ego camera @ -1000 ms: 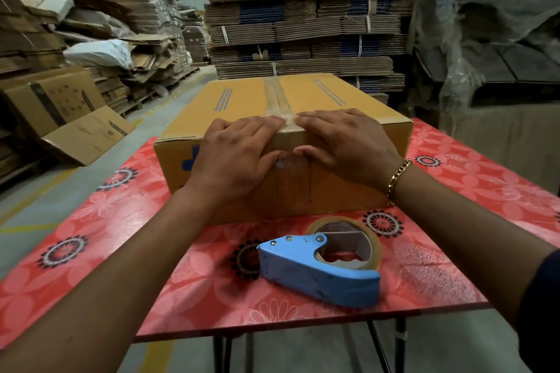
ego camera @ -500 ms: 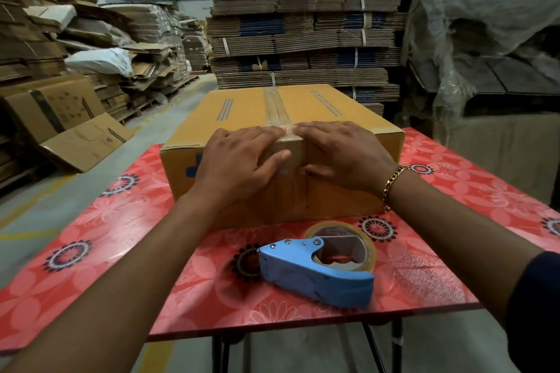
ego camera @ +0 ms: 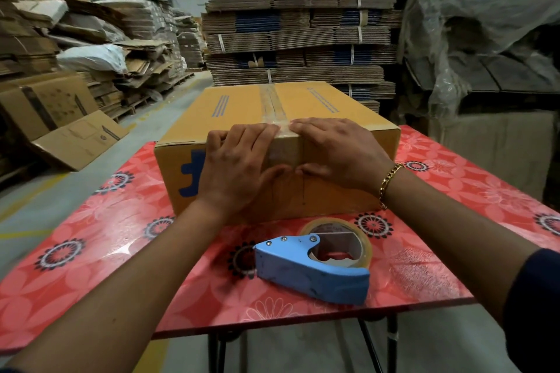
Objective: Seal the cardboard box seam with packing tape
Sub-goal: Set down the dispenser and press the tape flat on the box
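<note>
A closed brown cardboard box (ego camera: 342, 112) stands on the red flowered table (ego camera: 106, 230). A strip of clear tape (ego camera: 272, 103) runs along its top seam and folds over the near edge. My left hand (ego camera: 239, 166) and my right hand (ego camera: 336, 151) lie flat over that near edge, one on each side of the tape, fingers on the top and thumbs on the front face. Neither hand holds anything. A blue tape dispenser (ego camera: 312, 269) with a roll of clear tape lies on the table in front of the box, untouched.
Tall stacks of bundled flat cardboard (ego camera: 297, 24) rise behind the table. Loose cartons and piles (ego camera: 75, 118) line the floor on the left. Plastic-covered goods (ego camera: 485, 39) stand on the right. The table's near edge is just below the dispenser.
My hands have slid a little down the box's near edge and my thumbs have drawn closer together on the front face. The view has shifted slightly; the dispenser has not moved.
</note>
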A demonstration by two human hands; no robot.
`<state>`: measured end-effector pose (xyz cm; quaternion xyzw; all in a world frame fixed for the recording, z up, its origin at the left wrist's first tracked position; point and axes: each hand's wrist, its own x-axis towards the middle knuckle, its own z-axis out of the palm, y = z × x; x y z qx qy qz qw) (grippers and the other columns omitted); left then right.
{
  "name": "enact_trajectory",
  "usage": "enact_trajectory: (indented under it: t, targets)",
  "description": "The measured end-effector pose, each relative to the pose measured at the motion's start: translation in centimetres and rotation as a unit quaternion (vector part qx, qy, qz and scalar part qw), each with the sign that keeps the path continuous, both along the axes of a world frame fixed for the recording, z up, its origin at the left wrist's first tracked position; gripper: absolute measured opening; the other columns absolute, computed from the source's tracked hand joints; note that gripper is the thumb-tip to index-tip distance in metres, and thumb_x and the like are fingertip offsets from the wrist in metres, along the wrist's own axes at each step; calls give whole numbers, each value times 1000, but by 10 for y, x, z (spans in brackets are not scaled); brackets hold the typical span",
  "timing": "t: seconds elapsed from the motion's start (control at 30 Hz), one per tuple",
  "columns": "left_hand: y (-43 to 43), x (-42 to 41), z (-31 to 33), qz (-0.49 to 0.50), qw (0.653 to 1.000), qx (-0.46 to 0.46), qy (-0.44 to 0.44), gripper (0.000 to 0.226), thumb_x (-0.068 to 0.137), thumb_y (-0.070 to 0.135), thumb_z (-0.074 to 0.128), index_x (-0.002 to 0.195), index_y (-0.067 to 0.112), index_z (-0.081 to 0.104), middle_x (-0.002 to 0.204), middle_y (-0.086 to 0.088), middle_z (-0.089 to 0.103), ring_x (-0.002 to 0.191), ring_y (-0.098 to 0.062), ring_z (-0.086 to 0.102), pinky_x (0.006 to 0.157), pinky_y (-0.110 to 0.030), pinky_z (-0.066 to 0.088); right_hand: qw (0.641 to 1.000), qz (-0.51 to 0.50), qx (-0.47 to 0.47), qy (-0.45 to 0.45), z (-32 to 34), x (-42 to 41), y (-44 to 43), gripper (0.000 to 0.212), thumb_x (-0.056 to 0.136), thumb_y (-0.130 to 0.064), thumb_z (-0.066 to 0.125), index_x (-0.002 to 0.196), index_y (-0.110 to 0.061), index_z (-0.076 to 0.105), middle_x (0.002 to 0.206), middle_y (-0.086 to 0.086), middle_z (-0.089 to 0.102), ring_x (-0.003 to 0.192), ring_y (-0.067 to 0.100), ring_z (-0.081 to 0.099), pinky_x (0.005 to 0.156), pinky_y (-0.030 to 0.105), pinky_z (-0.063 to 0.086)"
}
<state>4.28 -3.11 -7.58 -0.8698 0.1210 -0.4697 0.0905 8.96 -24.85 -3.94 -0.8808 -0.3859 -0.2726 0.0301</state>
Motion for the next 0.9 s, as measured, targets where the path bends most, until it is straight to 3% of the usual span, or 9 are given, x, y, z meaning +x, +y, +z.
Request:
enact_trajectory:
  t: [0.2, 0.3, 0.37, 0.47, 0.6, 0.7, 0.9]
  targets:
    - [6, -3, 4, 8, 999, 35, 39, 79, 86, 72, 55, 143, 18, 48, 136, -2, 59, 115, -27, 54, 81, -43, 32, 1000, -1, -5, 1, 1, -1, 0, 77, 85, -54, 70, 150, -22, 43, 157, -4, 48, 142, 21, 48, 114, 40, 37]
    - [8, -5, 6, 5, 997, 33, 71, 91, 78, 78, 57, 146, 20, 44, 141, -1, 55, 121, -25, 53, 84, -44, 31, 1000, -8, 11, 1, 1, -2, 0, 78, 86, -71, 54, 147, -24, 47, 153, -4, 53, 137, 20, 53, 110, 40, 42]
    - [7, -8, 7, -10, 997, 9, 71, 81, 85, 77, 46, 145, 23, 46, 140, 2, 57, 121, -22, 54, 86, -44, 34, 999, -7, 50, -4, -1, -1, 3, 72, 91, -73, 38, 141, -25, 55, 146, -4, 60, 130, 20, 59, 102, 41, 47]
    - [1, -8, 9, -39, 997, -56, 40, 51, 103, 56, 32, 137, 27, 56, 131, 6, 65, 116, -20, 59, 86, -43, 37, 992, 6, 122, -37, -9, 4, 11, 50, 101, -57, 41, 126, -23, 68, 131, -4, 72, 117, 21, 69, 88, 39, 53]
    - [-8, 3, 1, -27, 995, -90, -33, 29, 106, 38, 46, 119, 26, 68, 113, 6, 74, 101, -23, 65, 79, -42, 35, 984, 1, 159, -84, -17, 12, 14, 40, 103, -50, 45, 115, -24, 73, 120, -6, 76, 107, 19, 73, 81, 40, 55]
    - [-8, 8, -2, -8, 996, -71, -56, 28, 107, 37, 45, 116, 25, 69, 109, 6, 74, 97, -25, 65, 77, -42, 33, 981, -4, 157, -110, -20, 15, 15, 39, 103, -51, 45, 114, -26, 73, 118, -8, 77, 106, 18, 73, 81, 38, 52]
    - [-1, 6, -4, -20, 998, -29, -52, 36, 105, 45, 46, 127, 22, 63, 119, 2, 70, 104, -25, 62, 79, -43, 34, 980, 1, 121, -158, -24, 15, 11, 45, 103, -54, 43, 124, -23, 67, 124, -4, 74, 112, 19, 69, 88, 34, 44]
